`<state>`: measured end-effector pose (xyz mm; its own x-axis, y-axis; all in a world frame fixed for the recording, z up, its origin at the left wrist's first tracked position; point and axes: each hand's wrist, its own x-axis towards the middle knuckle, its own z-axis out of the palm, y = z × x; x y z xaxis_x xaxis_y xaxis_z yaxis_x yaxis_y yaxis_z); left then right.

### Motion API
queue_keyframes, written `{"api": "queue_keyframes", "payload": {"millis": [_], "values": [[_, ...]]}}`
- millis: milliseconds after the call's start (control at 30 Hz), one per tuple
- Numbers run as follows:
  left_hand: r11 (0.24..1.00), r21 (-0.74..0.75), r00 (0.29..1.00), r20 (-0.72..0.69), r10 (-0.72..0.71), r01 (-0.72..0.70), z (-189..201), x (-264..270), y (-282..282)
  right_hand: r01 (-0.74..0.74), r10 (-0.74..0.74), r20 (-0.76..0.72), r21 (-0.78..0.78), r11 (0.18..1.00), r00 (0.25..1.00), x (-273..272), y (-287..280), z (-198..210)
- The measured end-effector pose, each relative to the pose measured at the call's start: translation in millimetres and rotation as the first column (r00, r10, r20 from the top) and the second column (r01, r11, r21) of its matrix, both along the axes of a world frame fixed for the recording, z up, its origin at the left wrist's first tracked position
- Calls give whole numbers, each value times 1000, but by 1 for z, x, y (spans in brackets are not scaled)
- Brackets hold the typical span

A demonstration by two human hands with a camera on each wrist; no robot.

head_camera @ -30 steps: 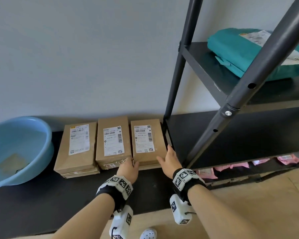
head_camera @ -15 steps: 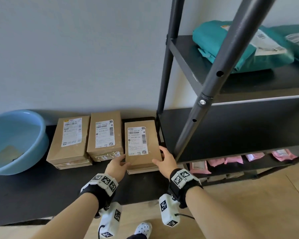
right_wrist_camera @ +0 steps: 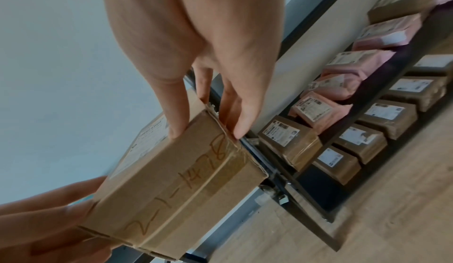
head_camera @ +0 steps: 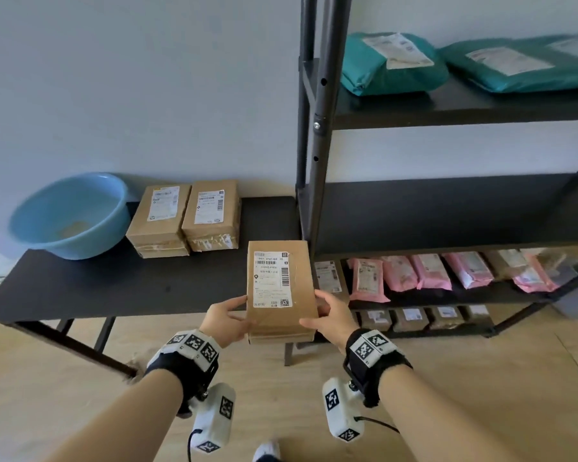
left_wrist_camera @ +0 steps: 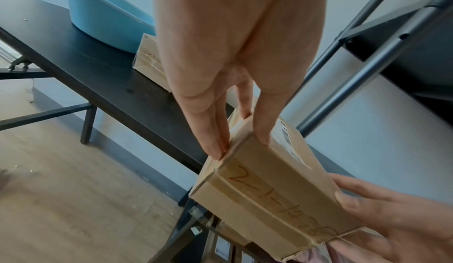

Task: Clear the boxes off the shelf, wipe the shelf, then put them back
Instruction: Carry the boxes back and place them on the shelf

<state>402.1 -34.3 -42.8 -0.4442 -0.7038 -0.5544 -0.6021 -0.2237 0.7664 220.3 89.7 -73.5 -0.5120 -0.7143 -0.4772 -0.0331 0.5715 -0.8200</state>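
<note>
I hold a brown cardboard box (head_camera: pixel 279 291) with a white label in the air in front of the black table (head_camera: pixel 80 291). My left hand (head_camera: pixel 229 316) grips its left side and my right hand (head_camera: pixel 327 316) grips its right side. In the left wrist view the box (left_wrist_camera: pixel 269 185) shows red handwriting on its taped end, with the thumb on top and fingers along the side. The right wrist view shows the box (right_wrist_camera: pixel 176 185) held the same way. Two more labelled boxes (head_camera: pixel 187 218) lie side by side on the table. The black middle shelf (head_camera: pixel 447 211) of the rack is bare.
A light blue basin (head_camera: pixel 70 213) stands on the table's left end. Teal parcels (head_camera: pixel 394 63) lie on the upper shelf. Pink parcels (head_camera: pixel 431 270) and small brown boxes (head_camera: pixel 411 318) fill the lower shelves. A black upright post (head_camera: pixel 321 128) stands just right of the held box. Wooden floor lies below.
Both hands lifted the rightmost box off the table and drew it toward me. My view has pulled back, showing more of the rack.
</note>
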Motion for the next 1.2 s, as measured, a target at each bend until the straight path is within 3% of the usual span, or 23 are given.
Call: {"api": "queue_keyframes", "payload": {"millis": [267,567,733,933,1200], "values": [[966,15,965,-39,-259,260,0,-42,60,216,-216,-5,-1,976,976,-19,93,7],[832,-78,815,-171,-554,549,17,-126,123,466,-467,-60,-30,884,882,-72,186,48],[776,-152,743,-227,-630,612,41,-192,147,589,-590,36,-119,799,807,-121,217,72],[715,-234,666,-262,-699,659,56,-303,164,645,-622,170,-241,726,764,-225,239,92],[765,-139,729,-238,-642,629,64,-516,191,603,-570,195,-269,751,798,-449,260,90]]}}
